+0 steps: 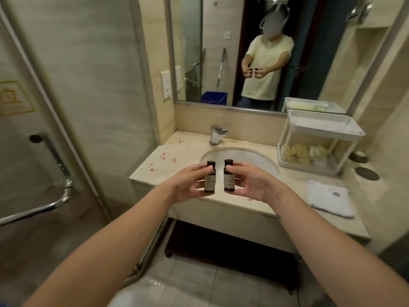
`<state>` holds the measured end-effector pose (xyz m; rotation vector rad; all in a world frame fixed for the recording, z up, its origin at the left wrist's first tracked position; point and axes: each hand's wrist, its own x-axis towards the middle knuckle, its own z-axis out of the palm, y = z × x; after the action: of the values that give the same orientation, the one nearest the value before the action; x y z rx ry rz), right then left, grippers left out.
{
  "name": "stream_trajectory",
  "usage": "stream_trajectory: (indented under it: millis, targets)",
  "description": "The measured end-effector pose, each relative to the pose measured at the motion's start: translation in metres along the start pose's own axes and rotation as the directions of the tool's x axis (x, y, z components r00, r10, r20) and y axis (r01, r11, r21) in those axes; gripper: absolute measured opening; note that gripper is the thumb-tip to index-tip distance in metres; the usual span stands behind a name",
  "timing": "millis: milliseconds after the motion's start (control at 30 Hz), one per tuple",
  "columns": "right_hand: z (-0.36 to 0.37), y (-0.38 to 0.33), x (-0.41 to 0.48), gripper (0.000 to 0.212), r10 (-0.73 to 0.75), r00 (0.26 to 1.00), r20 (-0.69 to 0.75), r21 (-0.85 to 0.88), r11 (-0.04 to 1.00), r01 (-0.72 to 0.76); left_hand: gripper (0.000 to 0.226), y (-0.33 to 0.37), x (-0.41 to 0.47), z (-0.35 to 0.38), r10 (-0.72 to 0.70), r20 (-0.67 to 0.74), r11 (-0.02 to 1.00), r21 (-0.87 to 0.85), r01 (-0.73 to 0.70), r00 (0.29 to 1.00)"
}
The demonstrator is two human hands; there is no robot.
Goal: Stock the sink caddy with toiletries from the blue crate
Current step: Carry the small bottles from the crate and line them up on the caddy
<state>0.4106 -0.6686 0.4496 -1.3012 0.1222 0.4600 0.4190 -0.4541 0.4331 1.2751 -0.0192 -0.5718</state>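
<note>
My left hand [188, 185] pinches a small dark bottle [210, 180] with a black cap and a pale label, held upright. My right hand [252, 182] pinches a second matching dark bottle [229, 179], also upright. Both bottles hang side by side, a little apart, above the front of the sink basin [241, 156]. The white two-tier sink caddy [318, 129] stands on the counter at the back right; its lower tier holds several pale wrapped items, its top tray looks bare. The blue crate [214, 98] shows only as a reflection in the mirror.
A chrome faucet [218, 134] stands behind the basin. A folded white towel [329, 197] lies on the counter's right front. Red specks dot the counter's left side. A glass shower door with a chrome handle [53, 191] is on the left. A round drain cover [367, 173] sits by the caddy.
</note>
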Motion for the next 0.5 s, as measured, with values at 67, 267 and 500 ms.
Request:
stream_trajectory:
  millis: [67, 267, 500]
  targets:
    - [-0.018, -0.016, 0.000, 0.034, -0.033, 0.999, -0.034, 0.009, 0.999, 0.034, 0.034, 0.012, 0.023, 0.013, -0.005, 0.041, 1.000, 0.024, 0.004, 0.999]
    - [-0.065, -0.063, 0.010, 0.033, -0.090, 0.975, -0.203, 0.035, 0.994, 0.099, 0.034, 0.050, 0.100, 0.054, 0.003, 0.204, 0.994, 0.103, -0.024, 0.979]
    - [-0.108, -0.116, 0.034, 0.041, -0.138, 0.908, -0.396, 0.057, 0.983, 0.174, 0.042, 0.099, 0.186, 0.092, -0.007, 0.338, 0.985, 0.163, -0.052, 0.941]
